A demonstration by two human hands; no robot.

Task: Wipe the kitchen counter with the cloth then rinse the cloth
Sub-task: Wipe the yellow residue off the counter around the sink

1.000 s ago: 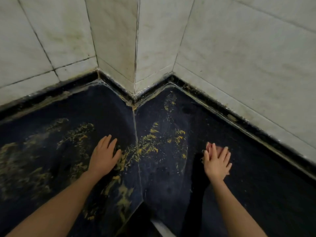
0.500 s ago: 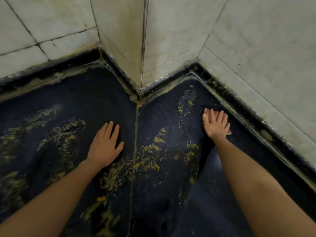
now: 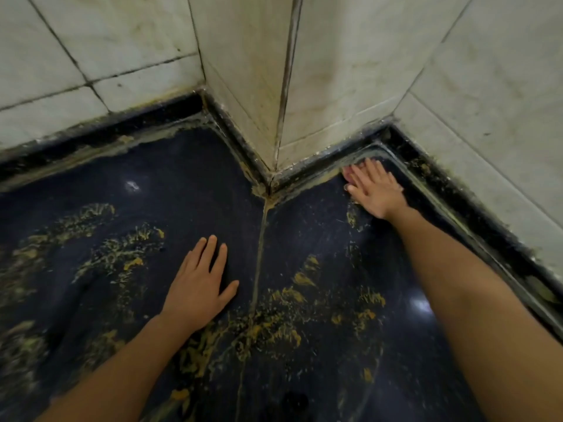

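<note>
The dark counter [image 3: 320, 239] is smeared with yellow streaks, thickest in the middle and on the left. My right hand [image 3: 373, 190] lies flat with straight fingers at the far right, close to the wall corner, pressing a pinkish cloth [image 3: 348, 173] onto the counter. Only a sliver of the cloth shows past my fingertips; the rest is hidden under my palm. My left hand [image 3: 198, 284] rests flat on the counter, fingers straight and spread, just left of the seam [image 3: 259, 263] between the two slabs.
Grimy white tiled walls [image 3: 350, 71] rise behind the counter, with a protruding corner pillar [image 3: 274, 117] in the middle. A dirty raised dark rim [image 3: 487, 233] runs along the foot of the walls. Yellow residue [image 3: 274, 327] lies between my arms.
My right hand has slid the cloth away from me along the right slab into the far corner by the wall. My left hand stays flat in place. The view has moved closer.
</note>
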